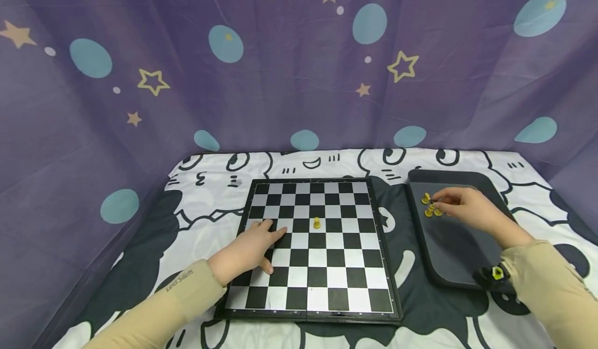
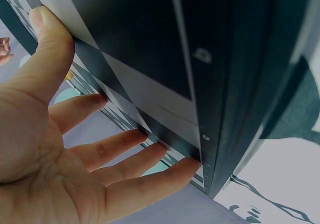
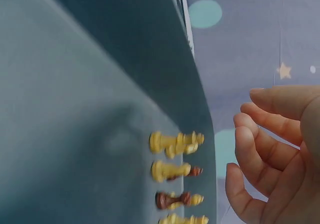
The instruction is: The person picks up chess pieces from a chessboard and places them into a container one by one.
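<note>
A black-and-white chessboard lies flat, with one yellow chess piece standing near its middle. My left hand rests on the board's left side, fingers spread; its fingertips touch the squares in the left wrist view. Over the dark grey tray, my right hand hovers beside a cluster of yellow chess pieces. The right wrist view shows its fingers loosely bent, with nothing between them. Yellow pieces and a dark red-brown piece stand in the tray there.
A cloth with black-and-white cartoon print covers the table. Behind it hangs a purple curtain with stars and blue ovals. A dark strip of cloth separates the board from the tray, whose raised rim runs all around.
</note>
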The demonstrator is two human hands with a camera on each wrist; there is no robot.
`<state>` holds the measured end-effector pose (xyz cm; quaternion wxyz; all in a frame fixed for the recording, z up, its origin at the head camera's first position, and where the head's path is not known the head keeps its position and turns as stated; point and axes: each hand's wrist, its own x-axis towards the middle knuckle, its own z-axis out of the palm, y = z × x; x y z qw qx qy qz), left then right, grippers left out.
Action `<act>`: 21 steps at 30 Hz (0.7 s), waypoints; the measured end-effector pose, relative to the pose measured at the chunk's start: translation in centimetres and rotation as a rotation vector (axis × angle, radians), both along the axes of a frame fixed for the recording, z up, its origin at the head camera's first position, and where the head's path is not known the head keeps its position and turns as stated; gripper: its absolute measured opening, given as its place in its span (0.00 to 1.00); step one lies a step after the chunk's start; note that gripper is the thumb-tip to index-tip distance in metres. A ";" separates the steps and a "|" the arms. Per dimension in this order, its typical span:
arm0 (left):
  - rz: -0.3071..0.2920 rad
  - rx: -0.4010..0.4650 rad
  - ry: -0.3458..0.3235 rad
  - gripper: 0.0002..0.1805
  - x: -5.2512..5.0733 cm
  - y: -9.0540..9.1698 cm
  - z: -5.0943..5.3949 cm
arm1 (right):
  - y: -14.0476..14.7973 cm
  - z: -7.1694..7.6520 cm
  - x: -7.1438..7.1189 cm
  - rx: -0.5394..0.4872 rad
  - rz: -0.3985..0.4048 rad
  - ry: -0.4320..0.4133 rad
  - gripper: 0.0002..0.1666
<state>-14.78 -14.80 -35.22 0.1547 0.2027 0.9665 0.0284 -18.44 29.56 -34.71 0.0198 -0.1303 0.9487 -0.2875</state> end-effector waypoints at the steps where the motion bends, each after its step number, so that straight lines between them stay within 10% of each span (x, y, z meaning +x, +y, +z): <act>1: 0.000 0.001 -0.001 0.52 0.0 0.0 0.0 | -0.3 0.1 0.1 -0.006 0.011 0.004 0.16; 21: 0.004 -0.004 -0.002 0.52 -0.1 0.0 -0.1 | -6.9 1.2 0.5 -0.068 0.159 0.008 0.14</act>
